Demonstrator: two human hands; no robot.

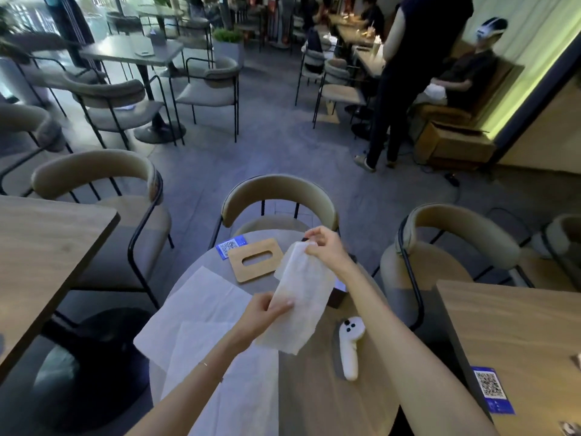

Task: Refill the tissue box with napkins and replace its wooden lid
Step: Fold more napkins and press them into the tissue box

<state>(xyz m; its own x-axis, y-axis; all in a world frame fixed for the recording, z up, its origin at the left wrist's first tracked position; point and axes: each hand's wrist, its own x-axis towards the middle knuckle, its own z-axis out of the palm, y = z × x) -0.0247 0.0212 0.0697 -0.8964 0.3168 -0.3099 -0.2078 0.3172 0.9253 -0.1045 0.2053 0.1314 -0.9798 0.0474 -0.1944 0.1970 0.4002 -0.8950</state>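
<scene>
Napkin (301, 297) hangs stretched between my hands above the tabletop (317, 388): left hand (262, 313) pinches its near edge, right hand (325, 247) its far corner; wooden lid (255, 259) lies beyond.

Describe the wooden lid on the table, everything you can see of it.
The lid is a flat, light wood rectangle with rounded corners and a long rounded slot cut through its middle. It lies flat on the round table, off the box, turned at a slant, next to a blue QR card. Neither hand touches it; the held napkin hides its right corner.
</scene>
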